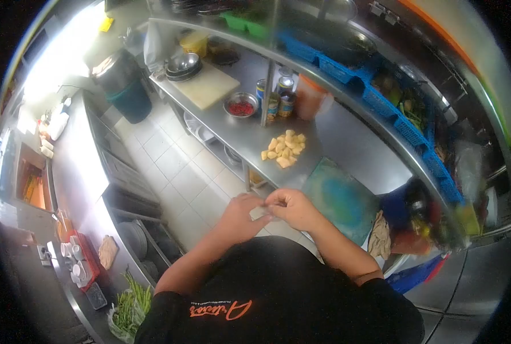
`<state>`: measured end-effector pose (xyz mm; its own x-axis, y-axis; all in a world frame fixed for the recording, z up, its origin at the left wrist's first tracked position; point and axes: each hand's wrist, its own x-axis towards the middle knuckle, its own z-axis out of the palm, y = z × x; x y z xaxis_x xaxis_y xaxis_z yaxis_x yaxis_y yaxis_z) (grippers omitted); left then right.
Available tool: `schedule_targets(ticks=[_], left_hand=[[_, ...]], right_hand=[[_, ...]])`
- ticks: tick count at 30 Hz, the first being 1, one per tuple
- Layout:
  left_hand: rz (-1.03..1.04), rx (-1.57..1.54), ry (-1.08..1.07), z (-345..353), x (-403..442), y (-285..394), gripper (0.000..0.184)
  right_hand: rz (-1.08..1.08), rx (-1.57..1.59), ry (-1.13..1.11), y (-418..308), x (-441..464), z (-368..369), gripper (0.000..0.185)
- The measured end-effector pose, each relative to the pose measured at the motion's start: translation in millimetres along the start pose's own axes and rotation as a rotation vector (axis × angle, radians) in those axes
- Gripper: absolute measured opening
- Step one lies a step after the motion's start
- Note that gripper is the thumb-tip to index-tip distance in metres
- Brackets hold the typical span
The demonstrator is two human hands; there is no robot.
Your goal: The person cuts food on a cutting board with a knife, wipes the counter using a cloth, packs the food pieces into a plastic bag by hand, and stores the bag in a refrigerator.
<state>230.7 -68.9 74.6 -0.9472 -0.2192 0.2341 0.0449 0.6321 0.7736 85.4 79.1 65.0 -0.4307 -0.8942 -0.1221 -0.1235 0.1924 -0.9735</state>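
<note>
Head view: the left hand [239, 217] and right hand [294, 211] meet fingertip to fingertip in front of the wearer's body, just short of the near edge of the steel counter [330, 135]. The right hand has its thumb and index finger drawn together, while the left hand is loosely curled towards them; the fingertips are blurred and small here, so whether something tiny is pinched between them I cannot tell. The pale yellow pieces [285, 162] lie heaped loosely on the bare steel, ahead of the hands and a little to the right, so the right hand looks the nearer one. The heap has no clear long axis of its own. Just beside it, to the right, the blue-green cutting board [340, 198] lies flat, its long axis slanting from far left to near right, with its near left edge close to the right wrist. A crumpled cloth [380, 236] rests by the board's near right end. Beyond the heap and to its left stands a metal bowl [241, 116] of red pieces [240, 108], upright, near some cans [286, 106].
</note>
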Motion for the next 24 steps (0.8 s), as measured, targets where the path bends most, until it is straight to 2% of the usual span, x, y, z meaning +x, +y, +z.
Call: schedule_targets(ticks=[2, 3, 6, 9, 11, 15, 18, 21, 24], left_hand=[[-0.189, -0.110, -0.034, -13.0, -9.1, -14.9, 0.023], [-0.282, -0.166, -0.059, -18.6, -14.2, -21.3, 0.021], [-0.332, -0.384, 0.068, -21.3, -31.6, -69.6, 0.015], [-0.410, -0.410, 0.056, -44.3, -37.0, -89.1, 0.014], [-0.481, -0.561, -0.007, -61.3, -36.1, -106.6, 0.012], [-0.619, -0.861, -0.163, -86.1, -30.6, -142.8, 0.007], [-0.628, -1.036, -0.180, -80.2, -18.7, -143.0, 0.008], [-0.772, -1.439, -0.152, -74.1, 7.8, -138.3, 0.012], [-0.744, -1.641, -0.222, -83.5, 29.9, -122.8, 0.007]], right_hand=[[-0.015, -0.004, -0.055, -10.6, 13.1, 18.1, 0.016], [-0.028, -0.022, 0.006, -7.4, 21.4, 27.2, 0.018], [-0.030, -0.059, 0.120, 2.5, 42.2, 55.5, 0.022], [0.024, -0.019, 0.101, -1.1, 58.5, 87.4, 0.025], [0.070, 0.054, 0.077, 2.3, 67.8, 107.8, 0.029], [0.067, -0.141, 0.216, -13.7, 68.4, 119.6, 0.036], [0.111, -0.257, 0.311, -20.5, 68.7, 119.5, 0.040], [0.205, -0.516, 0.201, -3.7, 81.2, 110.4, 0.038], [0.239, -0.617, 0.142, 2.6, 101.7, 95.0, 0.036]])
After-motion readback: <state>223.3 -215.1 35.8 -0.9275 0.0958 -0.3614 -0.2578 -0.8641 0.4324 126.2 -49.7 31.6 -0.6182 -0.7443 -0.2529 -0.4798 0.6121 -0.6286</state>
